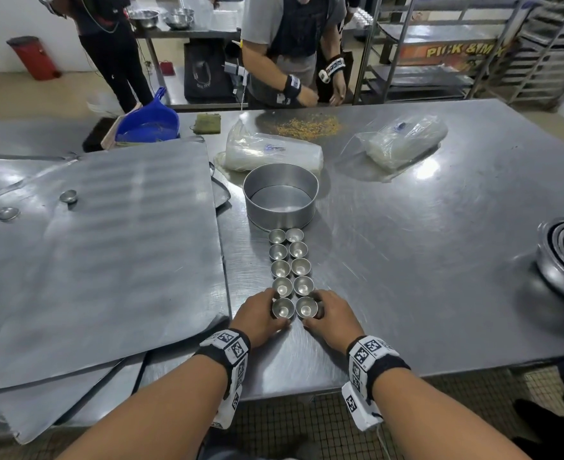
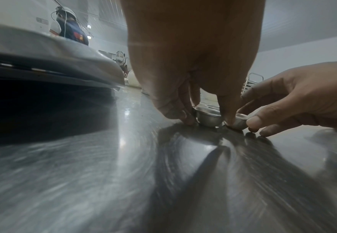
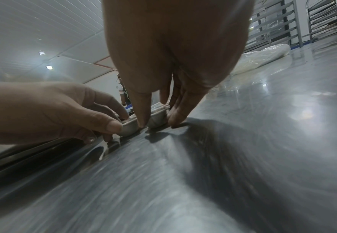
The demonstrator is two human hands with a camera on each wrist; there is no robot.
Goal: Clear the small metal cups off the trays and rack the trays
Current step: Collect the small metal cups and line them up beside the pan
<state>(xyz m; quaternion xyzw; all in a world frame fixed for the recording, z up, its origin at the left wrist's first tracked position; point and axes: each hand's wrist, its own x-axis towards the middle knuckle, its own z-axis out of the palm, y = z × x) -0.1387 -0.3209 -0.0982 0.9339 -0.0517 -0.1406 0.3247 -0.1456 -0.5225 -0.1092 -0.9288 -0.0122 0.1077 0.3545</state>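
Squaring up the cup rows at six o'clock

Our left hand (image 1: 260,316) pinches the near-left cup (image 1: 283,308), our right hand (image 1: 332,316) the near-right cup (image 1: 306,307); we should nudge both gently toward the cake tin (image 1: 280,195), leaving three cups (image 1: 68,196) for later on the tray (image 1: 124,247) at nine o'clock.
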